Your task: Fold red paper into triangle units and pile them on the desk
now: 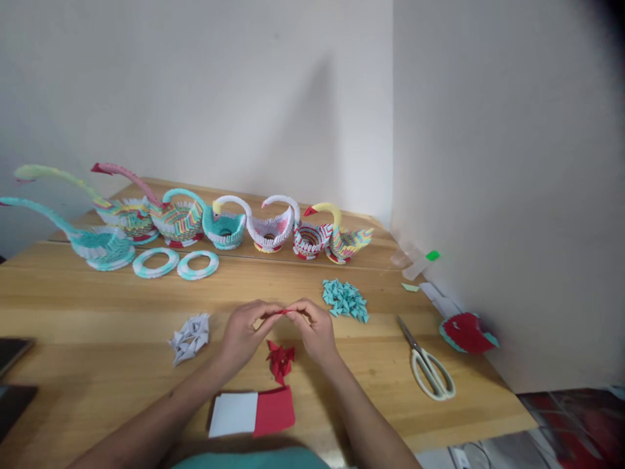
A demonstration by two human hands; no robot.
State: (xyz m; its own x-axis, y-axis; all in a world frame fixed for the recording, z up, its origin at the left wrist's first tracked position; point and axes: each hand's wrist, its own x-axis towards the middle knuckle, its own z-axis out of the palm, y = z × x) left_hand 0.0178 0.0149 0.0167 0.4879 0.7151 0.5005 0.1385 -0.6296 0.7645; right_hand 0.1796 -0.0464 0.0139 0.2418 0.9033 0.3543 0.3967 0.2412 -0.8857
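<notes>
Between the fingertips of my left hand (247,329) and my right hand (314,329) is a small red piece of folded paper (284,312). Both hands pinch it above the wooden table, and the fingers cover most of it. Just below them lies a small pile of folded red paper pieces (280,360). Closer to my body sit a stack of white paper (235,413) and a stack of red paper (275,410), side by side. A pile of folded white pieces (190,339) rests left of my left hand. Beyond my right hand is a heap of folded teal pieces (344,299).
Several folded-paper swans (224,229) stand along the table's back. Two teal and white paper rings (198,265) lie before them. Scissors (426,365) are at right, near a red and teal paper piece (469,332). Dark flat objects (13,355) lie at the left edge.
</notes>
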